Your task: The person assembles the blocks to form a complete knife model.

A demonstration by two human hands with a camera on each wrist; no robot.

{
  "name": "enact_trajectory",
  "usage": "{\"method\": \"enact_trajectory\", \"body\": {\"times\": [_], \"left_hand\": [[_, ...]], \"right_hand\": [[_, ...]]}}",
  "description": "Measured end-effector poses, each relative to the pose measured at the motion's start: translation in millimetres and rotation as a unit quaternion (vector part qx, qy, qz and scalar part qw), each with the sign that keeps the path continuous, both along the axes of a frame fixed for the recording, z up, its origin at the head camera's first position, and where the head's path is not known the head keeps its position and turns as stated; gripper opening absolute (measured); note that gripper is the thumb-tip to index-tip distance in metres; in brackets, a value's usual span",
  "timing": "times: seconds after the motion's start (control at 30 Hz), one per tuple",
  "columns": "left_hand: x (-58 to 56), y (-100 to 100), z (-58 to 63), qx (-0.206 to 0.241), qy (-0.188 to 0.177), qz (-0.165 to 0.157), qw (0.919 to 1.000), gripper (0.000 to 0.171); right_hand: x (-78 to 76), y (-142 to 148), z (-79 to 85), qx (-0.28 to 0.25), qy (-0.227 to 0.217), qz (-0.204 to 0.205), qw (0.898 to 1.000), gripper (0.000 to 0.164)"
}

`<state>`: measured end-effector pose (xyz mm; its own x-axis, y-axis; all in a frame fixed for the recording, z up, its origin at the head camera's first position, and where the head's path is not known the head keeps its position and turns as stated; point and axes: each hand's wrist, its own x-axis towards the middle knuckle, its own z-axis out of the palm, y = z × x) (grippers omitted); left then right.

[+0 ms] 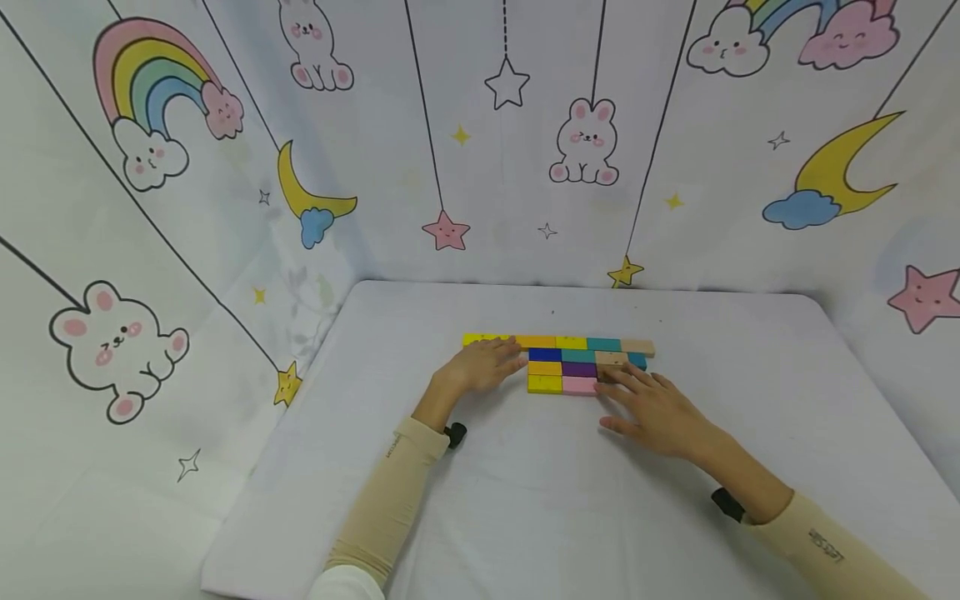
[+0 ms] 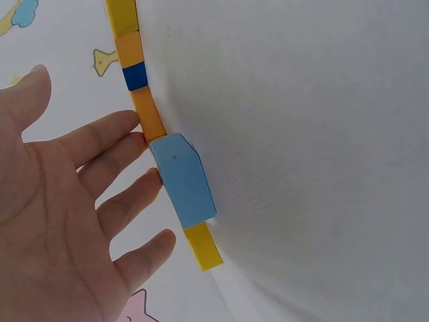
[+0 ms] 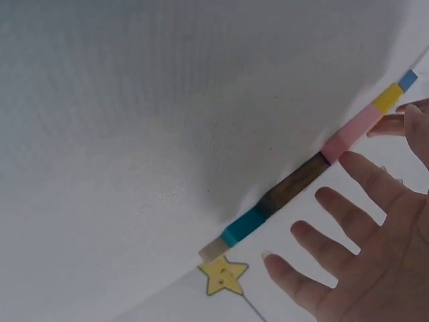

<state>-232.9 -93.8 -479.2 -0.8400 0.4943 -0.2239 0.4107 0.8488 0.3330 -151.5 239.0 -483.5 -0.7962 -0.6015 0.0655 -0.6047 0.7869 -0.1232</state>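
Observation:
Small coloured blocks lie side by side in rows on the white table. In the head view, a long back row includes a teal block (image 1: 603, 344); shorter rows in front include a purple block (image 1: 579, 369) and a pink block (image 1: 579, 386). My left hand (image 1: 480, 367) is at the rows' left end, its fingers extended. In the left wrist view its fingertips reach an orange block (image 2: 149, 114) and a light blue block (image 2: 184, 181). My right hand (image 1: 656, 412) spreads over the right end, partly covering a brown block (image 3: 295, 184). Its fingertips are close to the blocks; contact is unclear.
The white-covered table (image 1: 540, 508) extends around the blocks on all sides. Behind and beside it hangs a white cloth (image 1: 510, 167) printed with rabbits, stars, moons and rainbows. A dark strap-like device (image 1: 455, 434) is on the left wrist, another (image 1: 727, 504) on the right.

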Motion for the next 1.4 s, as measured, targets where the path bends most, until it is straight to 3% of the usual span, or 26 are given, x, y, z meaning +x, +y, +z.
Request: {"method": "enact_trajectory", "body": {"times": [0.3, 0.73, 1.0, 1.4], "left_hand": [[0.6, -1.1, 2.8, -0.002, 0.009, 0.003, 1.0000, 0.063], [-3.3, -6.0, -1.2, 0.020, 0.033, 0.008, 0.9992, 0.063], [-2.8, -5.0, 3.8, 0.045, 0.030, 0.003, 0.9985, 0.059], [-0.8, -21.4, 4.3, 0.002, 0.064, 0.059, 0.9962, 0.050]], "right_hand": [[-0.2, -9.5, 3.8, -0.004, -0.012, -0.009, 1.000, 0.066], [-1.5, -35.5, 8.3, -0.025, -0.003, 0.024, 0.999, 0.064], [-2.5, -48.0, 8.3, -0.034, -0.003, 0.043, 0.998, 0.063], [-7.4, -76.3, 9.5, -0.025, -0.025, 0.055, 0.998, 0.067]]}}
